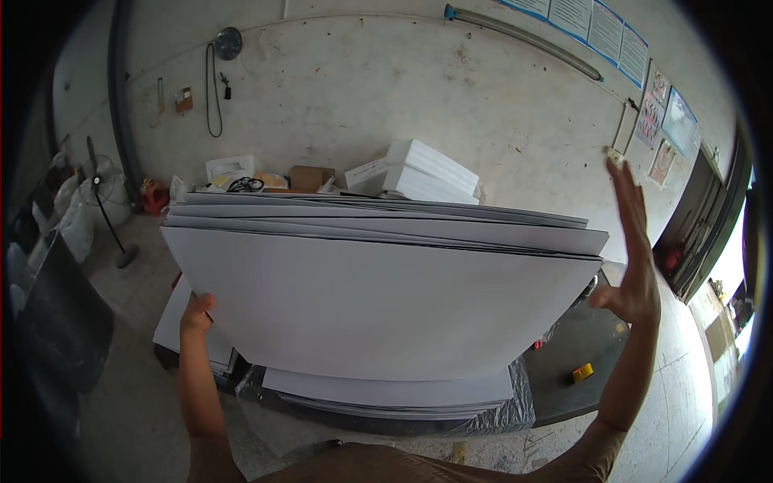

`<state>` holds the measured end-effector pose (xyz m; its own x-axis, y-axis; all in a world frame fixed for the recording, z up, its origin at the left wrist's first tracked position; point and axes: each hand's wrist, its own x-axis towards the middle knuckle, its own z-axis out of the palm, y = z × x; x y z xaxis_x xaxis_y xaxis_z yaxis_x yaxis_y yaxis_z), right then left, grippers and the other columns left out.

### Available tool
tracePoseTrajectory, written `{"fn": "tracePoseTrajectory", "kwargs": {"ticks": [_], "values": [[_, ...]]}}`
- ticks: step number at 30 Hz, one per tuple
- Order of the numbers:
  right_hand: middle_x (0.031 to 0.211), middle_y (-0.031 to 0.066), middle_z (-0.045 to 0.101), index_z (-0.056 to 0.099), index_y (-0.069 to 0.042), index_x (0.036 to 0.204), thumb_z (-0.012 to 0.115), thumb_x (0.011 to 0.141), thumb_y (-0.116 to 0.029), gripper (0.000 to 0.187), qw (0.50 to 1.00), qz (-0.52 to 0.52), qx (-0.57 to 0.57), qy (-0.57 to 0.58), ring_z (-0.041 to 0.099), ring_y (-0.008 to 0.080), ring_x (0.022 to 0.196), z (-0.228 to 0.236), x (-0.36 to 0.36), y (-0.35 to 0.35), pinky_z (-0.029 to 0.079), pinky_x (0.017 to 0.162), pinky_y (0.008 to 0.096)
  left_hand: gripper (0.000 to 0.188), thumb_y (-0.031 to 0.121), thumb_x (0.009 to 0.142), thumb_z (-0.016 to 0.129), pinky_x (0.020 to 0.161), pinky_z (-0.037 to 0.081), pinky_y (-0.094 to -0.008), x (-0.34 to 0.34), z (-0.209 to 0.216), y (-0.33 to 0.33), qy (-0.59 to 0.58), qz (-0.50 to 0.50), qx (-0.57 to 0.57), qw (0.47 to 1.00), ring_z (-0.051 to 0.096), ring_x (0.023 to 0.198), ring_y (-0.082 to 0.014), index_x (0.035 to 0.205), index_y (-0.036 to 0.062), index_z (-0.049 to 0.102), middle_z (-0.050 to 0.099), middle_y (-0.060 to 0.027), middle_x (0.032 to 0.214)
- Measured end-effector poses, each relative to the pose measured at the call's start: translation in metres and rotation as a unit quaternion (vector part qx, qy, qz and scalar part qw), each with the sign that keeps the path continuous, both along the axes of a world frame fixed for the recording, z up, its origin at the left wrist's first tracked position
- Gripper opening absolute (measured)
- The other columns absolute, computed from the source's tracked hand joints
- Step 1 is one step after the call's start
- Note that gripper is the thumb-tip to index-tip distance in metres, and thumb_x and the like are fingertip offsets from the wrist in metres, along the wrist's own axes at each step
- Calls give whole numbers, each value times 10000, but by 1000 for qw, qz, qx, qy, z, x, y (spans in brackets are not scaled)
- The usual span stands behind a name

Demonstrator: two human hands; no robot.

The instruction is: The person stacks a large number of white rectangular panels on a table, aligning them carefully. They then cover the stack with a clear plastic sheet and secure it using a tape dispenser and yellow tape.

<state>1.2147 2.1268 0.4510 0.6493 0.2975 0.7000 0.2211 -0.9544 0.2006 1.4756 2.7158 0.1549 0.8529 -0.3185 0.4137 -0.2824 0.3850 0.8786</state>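
Note:
Several large white sheets [378, 302], with dark edges between them, stand tilted upright in front of me as a thick, slightly fanned bundle. My left hand [197, 312] is closed on the bundle's left edge, low down, with the thumb on the near face. At the right edge my right hand [632, 270] is raised, its fingers stretched upward and the thumb apart, holding nothing. Below the bundle lies a flat stack of white sheets [386, 390] on clear plastic film [522, 394].
A yellow tape measure [582, 372] lies on the dark tabletop [555, 398] at right. Behind the sheets are white foam blocks [431, 173] and a brown carton [311, 178] against the wall. A fan on a stand [105, 201] and white sacks [76, 221] are at far left.

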Motion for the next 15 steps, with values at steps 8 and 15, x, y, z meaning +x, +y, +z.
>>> {"fn": "tracePoseTrajectory", "kwargs": {"ticks": [8,15], "values": [[1437,186,351,299,-40,1425,837,470,-577,1220,937,-58,73,337,327,336,1338,-1,37,4,187,1135,473,936,619,679,716,933,463,-388,11,7,-20,0,-27,-17,999,523,1147,-227,1353,53,397,525,-61,1263],[1383,204,425,321,-28,1413,843,447,-576,1227,911,-103,51,397,417,332,1277,8,53,4,239,1121,454,914,754,800,399,982,414,-379,-6,27,-36,-24,35,-171,984,460,1225,-221,1390,58,357,492,-65,1327]]}}
